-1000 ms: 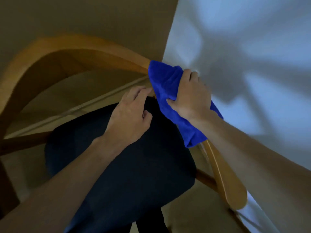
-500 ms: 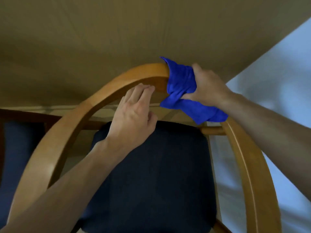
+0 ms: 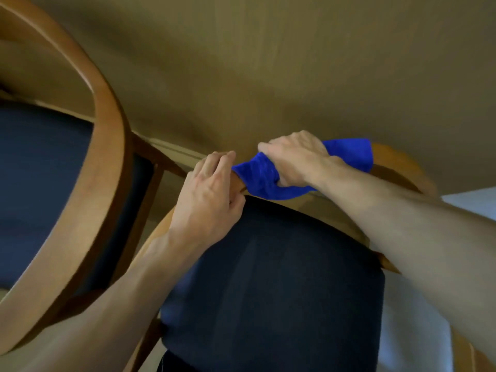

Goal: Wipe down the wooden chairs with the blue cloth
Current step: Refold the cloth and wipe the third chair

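My right hand (image 3: 296, 157) grips the blue cloth (image 3: 261, 178) wrapped over the curved wooden back rail (image 3: 397, 159) of the chair in front of me. My left hand (image 3: 208, 200) holds the same rail just left of the cloth, fingers curled over its top and thumb below. The rail under both hands is mostly hidden. This chair has a dark navy seat cushion (image 3: 281, 291) below my arms.
A second wooden chair (image 3: 107, 146) with a curved rail and navy seat (image 3: 40, 170) stands close on the left. A tan wooden table top (image 3: 268, 63) fills the upper view. White floor (image 3: 472, 202) shows at the right.
The view has swung to the right, bringing the second chair in at left. My right hand slid the cloth leftward along the rail toward my left hand, which now grips the rail.
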Tool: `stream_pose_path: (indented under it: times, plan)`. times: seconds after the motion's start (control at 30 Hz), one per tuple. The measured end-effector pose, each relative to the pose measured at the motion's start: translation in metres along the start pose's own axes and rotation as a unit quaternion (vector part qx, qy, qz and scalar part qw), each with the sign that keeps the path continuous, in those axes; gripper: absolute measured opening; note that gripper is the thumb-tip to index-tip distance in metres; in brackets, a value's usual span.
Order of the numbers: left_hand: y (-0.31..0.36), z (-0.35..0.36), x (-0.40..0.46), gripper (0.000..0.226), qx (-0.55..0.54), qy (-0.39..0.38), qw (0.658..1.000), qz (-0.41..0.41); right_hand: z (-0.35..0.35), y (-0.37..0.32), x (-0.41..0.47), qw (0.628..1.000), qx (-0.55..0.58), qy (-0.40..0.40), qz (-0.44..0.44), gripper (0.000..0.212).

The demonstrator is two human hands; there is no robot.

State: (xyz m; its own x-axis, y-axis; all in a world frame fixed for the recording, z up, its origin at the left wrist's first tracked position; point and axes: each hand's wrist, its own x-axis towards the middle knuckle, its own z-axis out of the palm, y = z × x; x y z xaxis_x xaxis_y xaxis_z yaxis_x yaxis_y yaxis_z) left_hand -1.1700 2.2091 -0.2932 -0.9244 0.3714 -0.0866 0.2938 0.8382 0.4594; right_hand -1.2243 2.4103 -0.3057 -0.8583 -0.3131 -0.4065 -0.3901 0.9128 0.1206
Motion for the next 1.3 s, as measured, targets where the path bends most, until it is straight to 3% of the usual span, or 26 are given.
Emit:
stream_pose_path:
  times: [0.23,0.33,0.4,0.47,0.57,0.63,0.73,0.87,1.0,1.17,1.3]
  plan:
    - [-0.038,-0.005,-0.031,0.068,-0.015,-0.007,0.998,-0.058,-0.005,-0.005,-0.002,1.0,0.025,-0.019,-0.001,0.043]
    - [-0.053,-0.011,-0.051,0.068,-0.013,0.013,0.998,-0.061,-0.015,0.004,-0.003,0.997,0.017,-0.071,-0.012,0.089]
    - [-0.066,-0.016,-0.065,0.068,-0.018,0.03,0.996,-0.077,-0.022,0.02,-0.012,0.993,0.008,-0.113,0.044,0.11]
    - [-0.072,-0.016,-0.079,0.067,-0.03,0.034,0.994,-0.094,-0.024,0.025,-0.021,0.981,-0.01,-0.155,0.119,0.088]
    - [-0.063,-0.012,-0.092,0.069,-0.031,0.023,0.996,-0.081,-0.014,-0.001,-0.016,0.986,-0.015,-0.082,0.141,0.048]
    - [-0.057,-0.009,-0.098,0.07,-0.029,0.015,0.997,-0.068,-0.007,-0.037,-0.003,0.994,0.029,-0.014,0.103,0.035]
    - [-0.065,-0.009,-0.107,0.073,-0.017,0.034,0.997,-0.069,-0.007,-0.094,0.007,0.995,0.09,0.044,-0.007,0.038]
    - [-0.082,-0.016,-0.136,0.089,-0.013,0.048,0.992,-0.118,-0.013,-0.146,-0.005,0.991,0.022,0.061,-0.114,0.072]
    - [-0.094,-0.023,-0.176,0.104,-0.039,0.029,0.987,-0.155,-0.018,-0.205,-0.024,0.976,-0.029,0.035,-0.213,0.09]
    - [-0.099,-0.019,-0.245,0.119,-0.049,-0.003,0.985,-0.165,-0.009,-0.272,-0.056,0.95,-0.021,0.063,-0.306,0.084]
    - [-0.09,-0.001,-0.299,0.108,-0.081,0.033,0.965,-0.248,0.003,-0.305,-0.08,0.924,-0.014,0.082,-0.372,0.074]
